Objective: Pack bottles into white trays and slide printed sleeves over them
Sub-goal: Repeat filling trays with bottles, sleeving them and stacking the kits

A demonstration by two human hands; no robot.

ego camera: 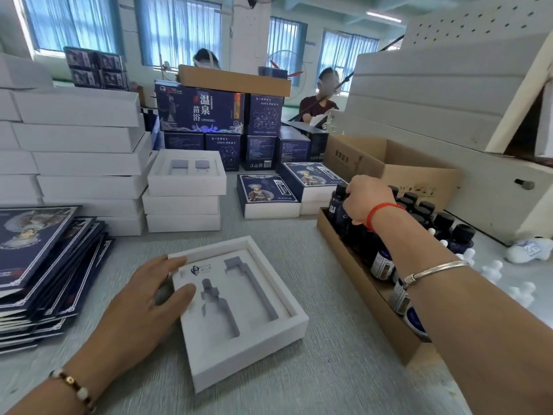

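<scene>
An empty white tray with two grey bottle-shaped cut-outs lies on the table in front of me. My left hand rests on its left rim with fingers spread, the thumb on the insert. My right hand reaches into a long brown cardboard tray at the right and grips a dark blue bottle near its cap. Several more dark bottles with black caps stand and lie in that tray. A fanned stack of flat printed sleeves lies at the left.
White trays are stacked behind and at the far left. Two sleeved packs lie mid-table in front of dark printed boxes. An open carton and white foam blocks stand at the right. Two people sit behind.
</scene>
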